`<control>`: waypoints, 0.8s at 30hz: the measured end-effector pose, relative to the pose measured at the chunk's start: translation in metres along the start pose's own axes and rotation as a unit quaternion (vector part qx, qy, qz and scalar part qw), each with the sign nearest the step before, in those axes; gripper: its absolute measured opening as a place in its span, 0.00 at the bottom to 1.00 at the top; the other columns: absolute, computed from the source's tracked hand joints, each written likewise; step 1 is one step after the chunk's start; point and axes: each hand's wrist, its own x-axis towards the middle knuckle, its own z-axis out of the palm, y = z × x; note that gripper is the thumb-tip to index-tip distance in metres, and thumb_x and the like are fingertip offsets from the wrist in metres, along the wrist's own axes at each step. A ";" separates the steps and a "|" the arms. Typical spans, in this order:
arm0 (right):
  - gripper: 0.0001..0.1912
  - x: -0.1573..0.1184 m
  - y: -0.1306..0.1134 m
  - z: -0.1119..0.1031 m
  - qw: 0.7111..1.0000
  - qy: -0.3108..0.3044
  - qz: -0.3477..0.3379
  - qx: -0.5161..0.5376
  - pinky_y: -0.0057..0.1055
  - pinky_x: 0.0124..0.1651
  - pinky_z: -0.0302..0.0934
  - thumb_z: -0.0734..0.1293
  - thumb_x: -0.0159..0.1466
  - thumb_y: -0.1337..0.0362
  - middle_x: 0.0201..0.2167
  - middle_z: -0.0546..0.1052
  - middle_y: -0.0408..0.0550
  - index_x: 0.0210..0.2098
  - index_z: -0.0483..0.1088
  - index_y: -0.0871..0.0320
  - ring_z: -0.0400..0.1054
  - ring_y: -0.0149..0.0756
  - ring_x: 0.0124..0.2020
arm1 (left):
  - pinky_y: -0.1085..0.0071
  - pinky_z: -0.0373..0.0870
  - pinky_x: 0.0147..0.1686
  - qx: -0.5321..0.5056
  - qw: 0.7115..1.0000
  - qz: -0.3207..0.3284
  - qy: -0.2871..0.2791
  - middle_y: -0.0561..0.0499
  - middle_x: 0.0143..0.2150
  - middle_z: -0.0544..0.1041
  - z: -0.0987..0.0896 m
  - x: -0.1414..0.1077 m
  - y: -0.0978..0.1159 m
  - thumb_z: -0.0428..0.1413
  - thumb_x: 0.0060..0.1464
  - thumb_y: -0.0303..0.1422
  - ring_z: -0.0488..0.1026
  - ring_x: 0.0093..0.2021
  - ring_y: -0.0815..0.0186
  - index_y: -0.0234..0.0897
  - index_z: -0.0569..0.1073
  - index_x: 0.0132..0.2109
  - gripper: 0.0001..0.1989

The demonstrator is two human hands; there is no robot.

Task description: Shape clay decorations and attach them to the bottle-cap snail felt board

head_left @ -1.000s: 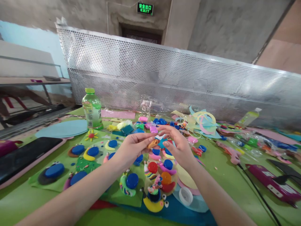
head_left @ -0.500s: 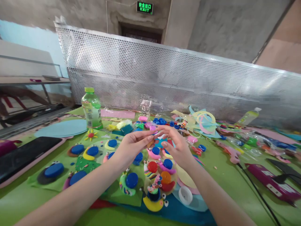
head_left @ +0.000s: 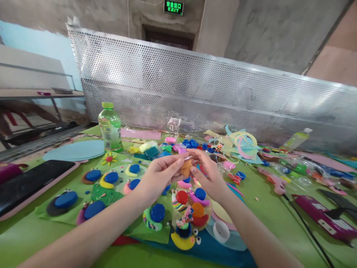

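A small lump of orange modelling clay (head_left: 186, 167) is held between both hands above the table. My left hand (head_left: 159, 172) pinches it from the left with thumb and fingers, and a small white sliver shows by the fingertips. From the right, the curled fingers and thumb of my right hand (head_left: 208, 170) press on the same lump. Below the hands lie clay snails with bottle-cap shells, among them a yellow snail (head_left: 182, 242), a snail with a red cap (head_left: 182, 197) and one with an orange cap (head_left: 198, 209). The fingers hide part of the clay.
A green bottle (head_left: 110, 128) stands at the back left, near a phone (head_left: 36, 182). Pink glue gun (head_left: 275, 180) and purple power strip (head_left: 325, 216) lie on the right, with a black cable. A white cap (head_left: 221, 231) sits in front; paper scraps (head_left: 242, 143) lie behind.
The fingers have shifted around the clay, and more of the orange lump now shows between the hands. The camera view has moved slightly.
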 end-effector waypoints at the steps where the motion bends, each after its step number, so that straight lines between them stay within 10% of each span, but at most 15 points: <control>1: 0.17 0.000 0.000 0.000 1.000 0.003 0.003 0.020 0.41 0.50 0.58 0.60 0.66 0.58 0.49 0.66 0.51 0.53 0.58 0.55 0.61 0.41 0.50 | 0.78 0.73 0.39 0.003 1.000 0.008 -0.008 0.47 0.42 0.77 0.001 -0.001 0.001 0.62 0.47 0.37 0.75 0.40 0.67 0.37 0.75 0.45 0.17; 13: 0.17 0.002 -0.002 0.000 0.991 0.036 0.057 0.113 0.41 0.49 0.59 0.62 0.63 0.57 0.46 0.65 0.51 0.50 0.57 0.54 0.62 0.40 0.46 | 0.82 0.71 0.46 0.151 0.980 0.116 -0.058 0.56 0.51 0.71 0.003 -0.006 0.001 0.58 0.48 0.21 0.70 0.50 0.68 0.45 0.73 0.47 0.19; 19: 0.31 0.008 0.003 -0.006 0.909 -0.034 0.117 0.398 0.41 0.44 0.63 0.60 0.60 0.44 0.55 0.58 0.56 0.55 0.50 0.55 0.61 0.45 0.49 | 0.80 0.74 0.41 0.103 0.984 0.144 0.018 0.53 0.42 0.77 -0.006 0.003 0.004 0.61 0.46 0.25 0.75 0.42 0.68 0.41 0.74 0.45 0.16; 24: 0.34 0.007 -0.001 -0.005 0.900 -0.090 0.106 0.413 0.42 0.47 0.62 0.58 0.60 0.41 0.56 0.58 0.57 0.57 0.49 0.55 0.60 0.45 0.51 | 0.77 0.75 0.36 0.119 0.983 0.138 0.011 0.51 0.37 0.79 -0.004 -0.002 0.004 0.62 0.44 0.27 0.76 0.36 0.66 0.38 0.77 0.38 0.10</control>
